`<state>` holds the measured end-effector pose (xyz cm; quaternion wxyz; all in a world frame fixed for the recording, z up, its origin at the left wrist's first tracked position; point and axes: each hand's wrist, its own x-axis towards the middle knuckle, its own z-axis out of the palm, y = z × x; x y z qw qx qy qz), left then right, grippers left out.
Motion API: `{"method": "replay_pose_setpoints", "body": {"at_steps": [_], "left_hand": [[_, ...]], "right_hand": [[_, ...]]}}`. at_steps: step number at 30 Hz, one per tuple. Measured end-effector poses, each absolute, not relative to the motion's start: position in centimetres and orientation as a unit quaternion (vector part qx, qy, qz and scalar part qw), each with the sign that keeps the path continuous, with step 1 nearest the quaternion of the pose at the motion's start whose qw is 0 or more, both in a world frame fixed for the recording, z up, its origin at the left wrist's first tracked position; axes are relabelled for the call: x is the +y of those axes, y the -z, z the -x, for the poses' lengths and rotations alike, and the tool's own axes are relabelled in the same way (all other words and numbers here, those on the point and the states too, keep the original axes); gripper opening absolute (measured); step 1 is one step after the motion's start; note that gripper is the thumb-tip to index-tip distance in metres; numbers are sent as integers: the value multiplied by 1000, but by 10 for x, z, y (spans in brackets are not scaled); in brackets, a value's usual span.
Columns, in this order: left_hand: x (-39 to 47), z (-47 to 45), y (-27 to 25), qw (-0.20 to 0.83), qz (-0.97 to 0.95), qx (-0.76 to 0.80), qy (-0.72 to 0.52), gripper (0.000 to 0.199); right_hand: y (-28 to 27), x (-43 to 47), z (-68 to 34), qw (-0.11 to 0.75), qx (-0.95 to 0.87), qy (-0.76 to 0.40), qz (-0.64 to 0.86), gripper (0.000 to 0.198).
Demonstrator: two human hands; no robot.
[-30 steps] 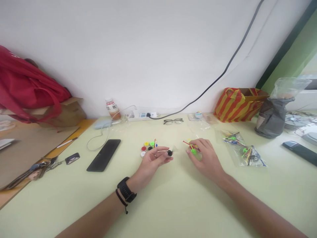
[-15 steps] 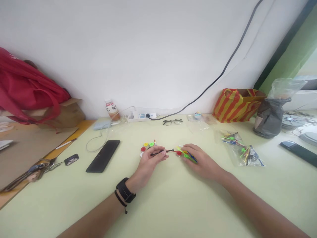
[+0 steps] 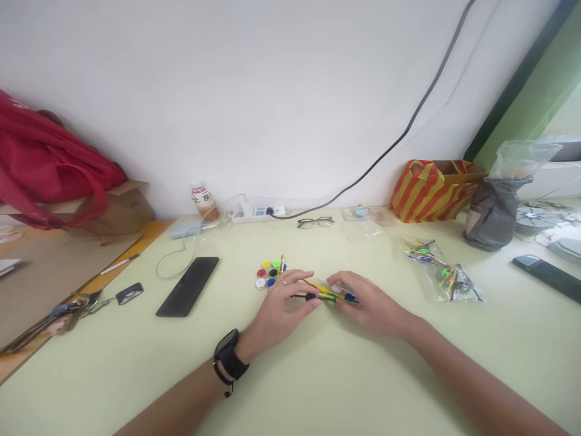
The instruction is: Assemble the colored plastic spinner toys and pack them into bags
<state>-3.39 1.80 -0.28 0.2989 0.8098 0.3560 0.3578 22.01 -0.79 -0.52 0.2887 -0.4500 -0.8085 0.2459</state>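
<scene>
My left hand (image 3: 284, 306) curls its thumb and fingers around a thin black plastic stick (image 3: 311, 297). Facing it, my right hand (image 3: 374, 306) has its fingers closed about a bunch of coloured plastic sticks (image 3: 333, 295) in yellow, green and blue, partly hidden by the fingers. Both hands are close together just above the table. Just beyond my left hand lie several small round plastic discs, among them a red disc (image 3: 261, 273), a white disc (image 3: 260, 283) and a yellow disc (image 3: 265, 264). A few thin sticks (image 3: 282, 264) stand beside them.
Clear bags of similar parts (image 3: 454, 283) lie to the right. A black phone (image 3: 188, 286) is at the left, with keys (image 3: 86, 306) farther out. Glasses (image 3: 315, 222), a power strip (image 3: 258, 212) and a bottle (image 3: 203, 201) line the wall side of the table (image 3: 318, 381).
My left hand has moved right, up to the bunch at my right hand, with the black stick. The discs beside it are now more exposed. The right hand has barely moved.
</scene>
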Motion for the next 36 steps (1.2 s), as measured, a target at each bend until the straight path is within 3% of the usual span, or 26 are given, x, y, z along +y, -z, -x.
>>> {"method": "replay_pose_setpoints", "body": {"at_steps": [4,9,13,16,18,22,26,31,36], "left_hand": [[11,34,3,277,-863,323,-272,19],[13,33,8,255,-867,319,-285,46],[17,32,6,239,-867,321,-297,42],[15,31,0,232,-867,326,-298,46],[14,31,-4,218,-853,338,-333,46],[24,34,-19,163,-792,387,-443,23],[56,35,-58,100,-742,397,-531,26],[104,30,-111,76,-604,337,-718,33],[123,26,-118,158,-543,299,-769,27]], "right_hand": [[6,-6,-222,296,-793,-257,466,30],[-1,-9,-214,294,-803,-291,428,33],[-3,-12,-210,293,-808,-307,409,34],[-1,-10,-216,304,-817,-248,422,31],[0,-5,-223,318,-820,-186,438,29],[-8,20,-248,355,-792,-81,489,24],[-20,66,-292,314,-767,-4,560,18],[-8,115,-350,279,-699,-33,657,26],[6,124,-367,290,-692,-65,657,25]]}}
